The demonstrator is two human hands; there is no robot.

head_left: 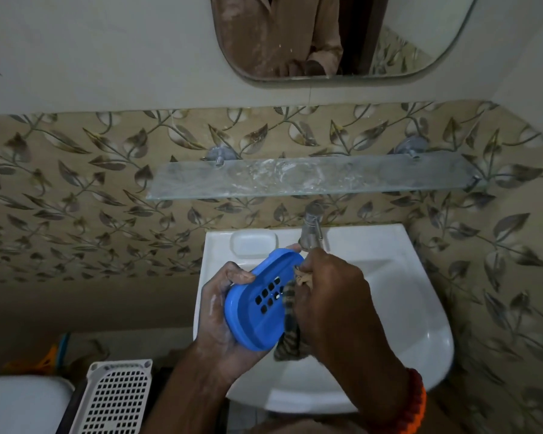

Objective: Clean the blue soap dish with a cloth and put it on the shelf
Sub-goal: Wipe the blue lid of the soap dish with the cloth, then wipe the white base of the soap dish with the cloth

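My left hand (220, 321) cups the blue soap dish (261, 296) from below and the left, tilted over the white sink. The dish is oval, with several dark drain holes in its middle. My right hand (333, 302) is closed around a brown striped cloth (290, 311) and presses it against the dish's right side. The cloth's end hangs down below the dish. A glass shelf (311, 180) with soap smears is fixed to the wall above the tap, with nothing on it.
The white sink (398, 308) has a metal tap (311, 227) at its back and a moulded soap recess (253, 242). A mirror (342, 36) hangs above. At lower left stand a white perforated basket (113, 399) and a white toilet lid (22, 405).
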